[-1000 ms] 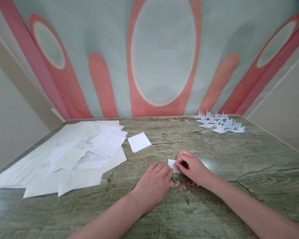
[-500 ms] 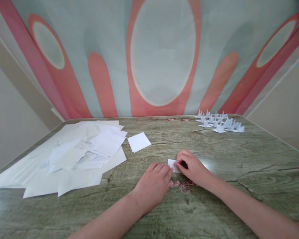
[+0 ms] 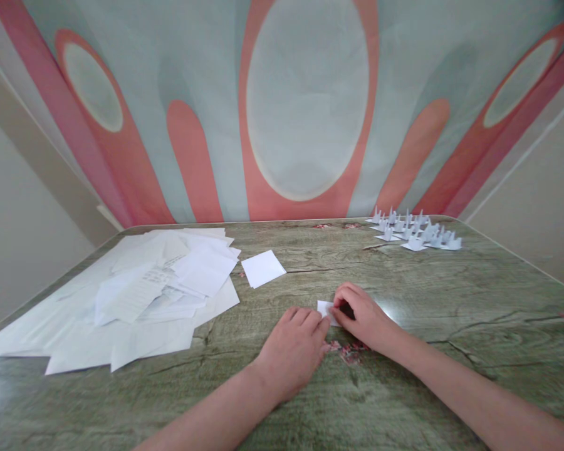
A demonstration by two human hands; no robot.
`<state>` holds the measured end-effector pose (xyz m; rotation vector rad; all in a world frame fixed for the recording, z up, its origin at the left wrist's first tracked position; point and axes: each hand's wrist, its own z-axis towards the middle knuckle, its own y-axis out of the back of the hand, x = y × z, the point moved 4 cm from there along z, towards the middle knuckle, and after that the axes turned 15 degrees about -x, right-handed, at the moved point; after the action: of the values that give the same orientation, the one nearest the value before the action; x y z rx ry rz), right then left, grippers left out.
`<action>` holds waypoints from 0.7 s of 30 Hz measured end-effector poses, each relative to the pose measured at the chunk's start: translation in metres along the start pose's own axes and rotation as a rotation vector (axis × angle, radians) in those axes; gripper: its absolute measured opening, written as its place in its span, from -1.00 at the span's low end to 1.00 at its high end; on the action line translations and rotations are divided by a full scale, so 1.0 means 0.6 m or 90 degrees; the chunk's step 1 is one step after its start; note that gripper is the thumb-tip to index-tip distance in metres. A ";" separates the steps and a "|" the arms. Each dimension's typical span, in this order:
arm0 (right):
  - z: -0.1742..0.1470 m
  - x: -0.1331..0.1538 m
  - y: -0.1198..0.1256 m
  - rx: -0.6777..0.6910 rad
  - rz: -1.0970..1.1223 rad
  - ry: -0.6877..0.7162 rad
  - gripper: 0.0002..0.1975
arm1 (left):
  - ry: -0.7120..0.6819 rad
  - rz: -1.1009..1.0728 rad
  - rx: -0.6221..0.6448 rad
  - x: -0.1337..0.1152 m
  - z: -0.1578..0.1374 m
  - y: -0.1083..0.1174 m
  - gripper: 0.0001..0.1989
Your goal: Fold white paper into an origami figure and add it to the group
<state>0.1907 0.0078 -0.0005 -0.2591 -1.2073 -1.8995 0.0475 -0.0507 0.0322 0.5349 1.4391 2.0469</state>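
Note:
A small white folded paper (image 3: 325,307) lies on the table in front of me, partly hidden by my fingers. My left hand (image 3: 297,347) rests on its lower left corner, fingers curled together and fingertips holding the paper against the wood. From the right, my right hand (image 3: 357,310) pinches the paper's right side between thumb and index finger. A square stack of white paper (image 3: 263,269) lies beyond my left hand, apart from it.
A spread heap of white sheets (image 3: 145,338), some with writing, covers the table's left side. Several folded paper cranes (image 3: 413,241) stand at the back right. Behind the wood-patterned table (image 3: 451,394) hangs a pink and grey-blue patterned backdrop (image 3: 305,210).
My left hand has shifted slightly to the right along the paper, its fingertips closer to the right hand's. My right hand stays nearly in place.

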 end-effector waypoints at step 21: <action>-0.017 0.027 0.019 0.041 -0.116 0.214 -0.74 | 0.031 0.021 -0.026 0.009 0.004 0.003 -0.54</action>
<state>0.1918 -0.0110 0.0107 0.2051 -1.0873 -1.9582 0.0447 -0.0460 0.0347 0.4983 1.4226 2.1233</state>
